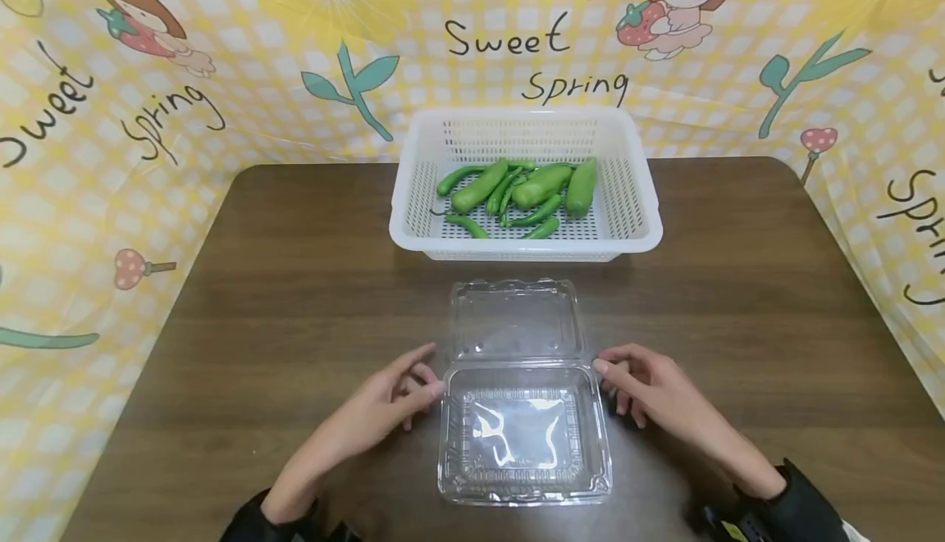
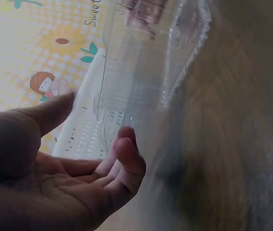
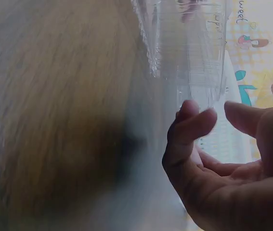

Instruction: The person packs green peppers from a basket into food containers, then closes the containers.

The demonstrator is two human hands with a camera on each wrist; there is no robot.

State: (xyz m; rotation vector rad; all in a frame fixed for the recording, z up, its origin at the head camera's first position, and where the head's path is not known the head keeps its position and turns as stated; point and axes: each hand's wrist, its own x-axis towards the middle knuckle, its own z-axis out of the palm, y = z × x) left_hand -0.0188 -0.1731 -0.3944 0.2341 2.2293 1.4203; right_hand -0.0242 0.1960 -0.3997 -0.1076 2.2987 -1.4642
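A clear plastic clamshell box (image 1: 524, 431) lies open on the brown table (image 1: 295, 280), its lid (image 1: 513, 321) folded back toward the basket. My left hand (image 1: 428, 370) rests at the box's left hinge corner with fingertips touching the rim. My right hand (image 1: 609, 378) sits at the right hinge corner, thumb against the rim. In the left wrist view, the left hand (image 2: 97, 130) has loosely curled fingers beside the clear box (image 2: 146, 57), holding nothing. The right wrist view shows the right hand (image 3: 213, 113) likewise, loose beside the box (image 3: 189, 43).
A white slotted basket (image 1: 413, 189) stands behind the box and holds several green peppers (image 1: 542, 185). A yellow checked cloth printed "Sweet Spring" (image 1: 509, 38) walls the table on three sides. Bare tabletop lies left and right of the box.
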